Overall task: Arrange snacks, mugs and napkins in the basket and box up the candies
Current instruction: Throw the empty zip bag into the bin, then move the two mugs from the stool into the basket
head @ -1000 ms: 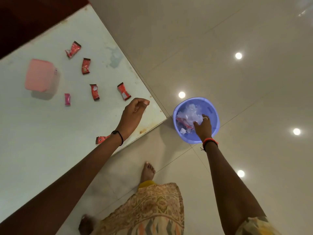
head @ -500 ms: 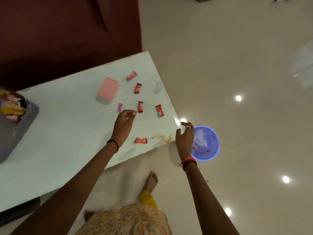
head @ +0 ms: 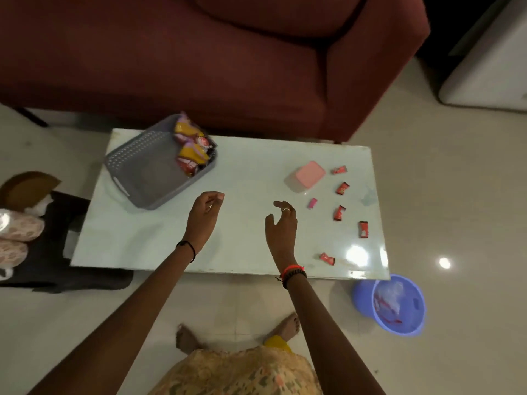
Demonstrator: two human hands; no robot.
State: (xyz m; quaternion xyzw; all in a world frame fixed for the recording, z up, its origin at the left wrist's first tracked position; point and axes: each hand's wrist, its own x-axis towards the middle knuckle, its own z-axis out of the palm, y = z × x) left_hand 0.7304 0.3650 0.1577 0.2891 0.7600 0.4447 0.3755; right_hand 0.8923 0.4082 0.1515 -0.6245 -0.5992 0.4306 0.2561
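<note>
Our right hand has come away from the blue bucket on the floor and now hangs over the table, fingers loosely spread and curved, holding nothing. A second ago it was down in that bucket, so we judge the rubbish is dealt with and the candies come next. Left hand hovers alongside, fingertips curled close together; no object shows between them.

Candies lie scattered to the right of our right fingers, six wrapped pieces, well apart from one another. Pink box sits just beyond the fingertips, lid on, so it needs opening first.

Basket stands ahead-left of the left fingers, snacks packed along its far side, the rest bare. No mugs or napkins seen on the table. Nothing blocks the reach to the box
</note>
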